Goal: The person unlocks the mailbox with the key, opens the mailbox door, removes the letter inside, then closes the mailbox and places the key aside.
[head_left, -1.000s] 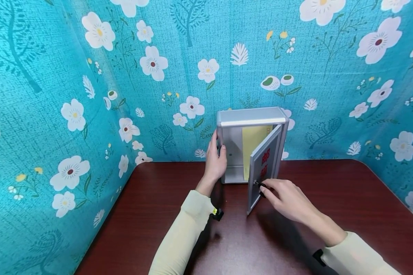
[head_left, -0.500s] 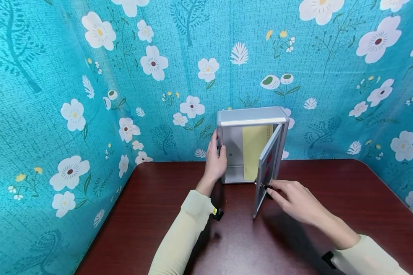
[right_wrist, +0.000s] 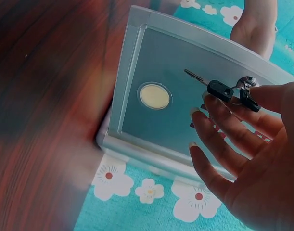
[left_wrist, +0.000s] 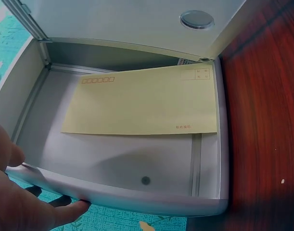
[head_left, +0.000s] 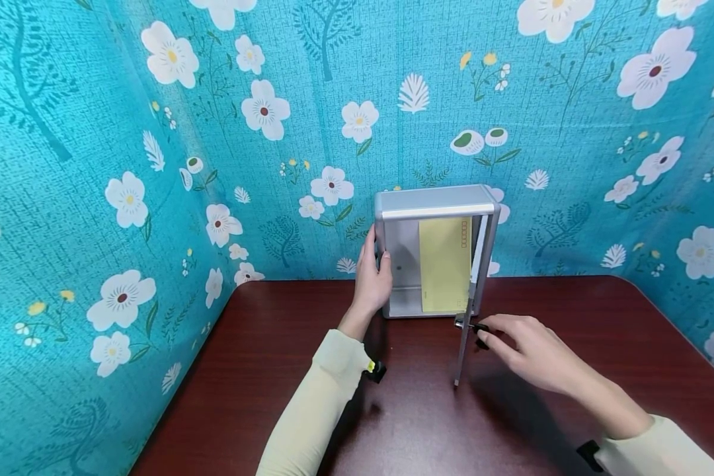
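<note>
A silver-grey metal box (head_left: 434,199) stands upright on the table, its hinged door (head_left: 463,350) swung out toward me and seen nearly edge-on. My left hand (head_left: 373,281) grips the box's left side, thumb at the front edge and fingers behind. Inside leans a yellow envelope (left_wrist: 142,103). With thumb and fingers, my right hand (head_left: 526,347) pinches a black-headed key (right_wrist: 249,100) at the door's lock (right_wrist: 247,82). A second key (right_wrist: 220,90) hangs from the same ring. Red lettering on the door is mostly hidden behind my right fingers in the right wrist view.
The dark red-brown table (head_left: 274,370) has a rounded back edge. Directly behind the box hangs a turquoise flowered cloth (head_left: 309,132), which also covers the left and right sides. A round window (right_wrist: 155,96) sits in the door.
The door has swung farther outward to the right, my right hand moving along with the key. More of the envelope shows. My left hand has stayed on the box.
</note>
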{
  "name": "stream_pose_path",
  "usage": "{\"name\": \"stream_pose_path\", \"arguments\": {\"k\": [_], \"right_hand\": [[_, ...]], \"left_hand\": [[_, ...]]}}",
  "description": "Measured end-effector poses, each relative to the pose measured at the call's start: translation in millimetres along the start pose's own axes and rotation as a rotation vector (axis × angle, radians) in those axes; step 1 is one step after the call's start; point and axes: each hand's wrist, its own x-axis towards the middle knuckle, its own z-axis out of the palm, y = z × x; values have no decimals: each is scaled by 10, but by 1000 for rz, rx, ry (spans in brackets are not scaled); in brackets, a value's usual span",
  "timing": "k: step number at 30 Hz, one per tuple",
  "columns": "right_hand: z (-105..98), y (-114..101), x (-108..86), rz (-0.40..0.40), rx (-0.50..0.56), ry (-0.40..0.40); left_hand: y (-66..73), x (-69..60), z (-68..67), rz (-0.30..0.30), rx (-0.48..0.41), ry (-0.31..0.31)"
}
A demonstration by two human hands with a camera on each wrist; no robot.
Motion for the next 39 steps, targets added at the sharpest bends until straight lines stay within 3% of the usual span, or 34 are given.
{"name": "stream_pose_path", "arguments": {"k": [16, 28, 39], "right_hand": [[-129, 183, -65, -77, 27, -31], [-235, 319, -95, -60, 70, -98], [-293, 426, -128, -52, 52, -103]], "left_hand": [[-13, 18, 17, -6, -4, 4], [-7, 23, 21, -10, 4, 5], [-12, 39, 27, -17, 4, 6]]}}
